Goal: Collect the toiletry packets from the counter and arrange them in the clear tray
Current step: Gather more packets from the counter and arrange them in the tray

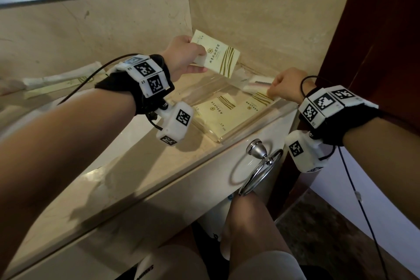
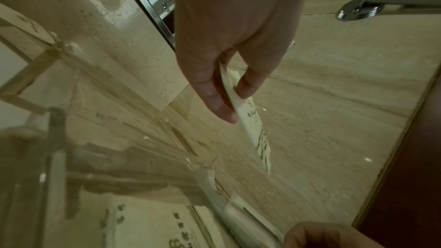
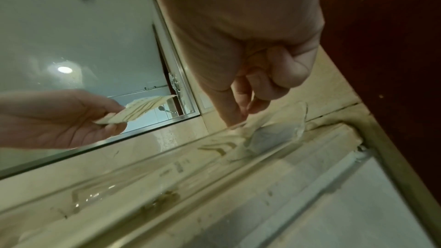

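Pinching cream packet (image 1: 217, 57) between left hand (image 1: 184, 57) fingers (image 2: 212, 90), above tray (image 1: 229, 136).

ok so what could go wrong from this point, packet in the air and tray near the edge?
1. The left hand pinches the cream packet by one end only; it could slip or land askew over the two packets already lying in the clear tray.
2. The tray sits close to the counter's front edge; a nudge from the right hand, working at its right end, might push it off.

chinese print, too small to read, on the cream packet (image 1: 218, 57); wrist-band (image 1: 148, 76) square codes
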A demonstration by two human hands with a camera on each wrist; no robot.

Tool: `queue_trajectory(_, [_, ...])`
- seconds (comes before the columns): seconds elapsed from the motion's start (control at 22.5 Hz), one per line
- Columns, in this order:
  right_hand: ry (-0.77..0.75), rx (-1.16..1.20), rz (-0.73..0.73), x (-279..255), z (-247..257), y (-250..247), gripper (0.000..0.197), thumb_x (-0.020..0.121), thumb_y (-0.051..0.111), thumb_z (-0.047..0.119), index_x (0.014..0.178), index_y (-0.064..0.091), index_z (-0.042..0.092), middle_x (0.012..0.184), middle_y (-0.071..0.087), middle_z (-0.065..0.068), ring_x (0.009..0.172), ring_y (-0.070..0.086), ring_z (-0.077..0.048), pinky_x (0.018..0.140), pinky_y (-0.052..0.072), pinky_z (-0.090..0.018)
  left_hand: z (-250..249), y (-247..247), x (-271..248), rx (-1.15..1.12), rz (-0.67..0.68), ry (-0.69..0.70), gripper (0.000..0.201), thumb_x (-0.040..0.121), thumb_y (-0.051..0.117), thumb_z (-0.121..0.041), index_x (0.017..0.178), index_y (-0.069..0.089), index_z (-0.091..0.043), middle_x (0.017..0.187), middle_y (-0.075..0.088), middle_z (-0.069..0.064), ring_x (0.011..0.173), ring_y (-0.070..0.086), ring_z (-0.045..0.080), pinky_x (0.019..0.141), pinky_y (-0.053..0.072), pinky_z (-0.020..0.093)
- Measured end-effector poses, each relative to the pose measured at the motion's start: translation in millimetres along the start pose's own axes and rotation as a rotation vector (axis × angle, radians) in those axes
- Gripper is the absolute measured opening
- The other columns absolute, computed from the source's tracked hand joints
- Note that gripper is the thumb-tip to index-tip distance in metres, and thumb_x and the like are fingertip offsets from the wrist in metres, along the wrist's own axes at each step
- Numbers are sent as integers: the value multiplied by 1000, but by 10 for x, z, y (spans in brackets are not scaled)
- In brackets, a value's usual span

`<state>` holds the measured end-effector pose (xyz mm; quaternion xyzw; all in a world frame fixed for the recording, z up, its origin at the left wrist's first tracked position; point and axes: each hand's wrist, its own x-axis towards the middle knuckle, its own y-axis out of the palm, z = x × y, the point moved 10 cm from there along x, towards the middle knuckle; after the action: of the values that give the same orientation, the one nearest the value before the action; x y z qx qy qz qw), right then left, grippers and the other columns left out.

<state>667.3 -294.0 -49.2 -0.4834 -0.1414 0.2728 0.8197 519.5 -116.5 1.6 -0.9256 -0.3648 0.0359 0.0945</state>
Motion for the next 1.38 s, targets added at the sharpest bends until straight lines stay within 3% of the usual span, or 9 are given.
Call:
queue_trajectory(0.13, [-2, 30, -114, 33, -27, -129, 21, 87, 57, 16, 96, 71, 3, 98, 69, -13, 94, 62, -28, 83, 51, -36, -17, -6, -15, -1, -6, 1, 13, 95, 47, -4, 109, 47, -5, 92, 64, 4, 80, 64, 11, 58, 59, 19])
queue_trajectory(0.27, [-39, 24, -191, 60, 23, -214, 24, 89, 49, 13, 99, 70, 9, 107, 68, -12, 92, 60, -28, 75, 47, -32, 66, 50, -54, 53, 50, -47, 9, 96, 45, -5, 105, 49, -7, 91, 65, 3, 82, 64, 11, 65, 58, 21])
queue_trajectory(0.4, [-111, -35, -160, 121, 123, -158, 32, 88, 45, 5, 105, 69, 17, 118, 63, -11, 86, 52, -21, 72, 41, -27, 224, 143, -144, 145, 159, -154, 11, 97, 44, -6, 89, 51, -9, 93, 66, 5, 86, 64, 15, 66, 58, 21])
queue_trajectory(0.53, [-199, -135, -10, 203, 184, 60, 37, 88, 48, 5, 119, 62, 18, 131, 55, -12, 93, 54, -23, 71, 40, -26, 429, 242, -259, 216, 277, -297, 10, 98, 42, -4, 103, 50, -2, 104, 65, 12, 82, 66, 21, 63, 59, 22])
queue_trajectory(0.71, [-235, -257, 142, 251, 168, 275, 42, 91, 42, 7, 131, 50, 18, 125, 56, -14, 89, 49, -23, 61, 39, -26, 608, 289, -308, 343, 327, -374, 19, 97, 39, 1, 114, 47, 4, 117, 61, 19, 79, 66, 27, 64, 58, 27])
queue_trajectory(0.89, [-226, -476, 102, 334, 167, 274, 38, 90, 41, 10, 126, 46, 18, 125, 54, -14, 119, 41, -30, 95, 40, -38, 691, 316, -315, 420, 341, -384, 21, 96, 41, 0, 115, 48, 5, 124, 60, 21, 78, 66, 26, 66, 56, 25])
queue_trajectory(0.98, [-243, -513, 70, 414, 220, 225, 36, 89, 43, 10, 124, 46, 19, 127, 52, -12, 124, 37, -29, 101, 38, -42, 703, 331, -325, 417, 360, -394, 19, 96, 41, -1, 113, 47, 4, 125, 60, 22, 84, 66, 28, 67, 56, 26])
queue_trajectory(1.24, [-187, -451, 128, 606, 231, 232, 43, 88, 52, 20, 130, 40, 18, 122, 55, -17, 107, 55, -34, 89, 49, -40, 551, 544, -300, 274, 417, -372, 18, 99, 36, -2, 113, 46, 2, 103, 66, 15, 81, 68, 25, 66, 58, 24])
queue_trajectory(1.38, [-149, -207, -32, 599, 264, -12, 32, 87, 53, 8, 119, 58, 11, 115, 63, -12, 107, 58, -31, 87, 48, -32, 654, 705, -304, 325, 464, -386, 20, 98, 38, -2, 116, 46, 2, 118, 62, 20, 78, 67, 24, 67, 57, 25])
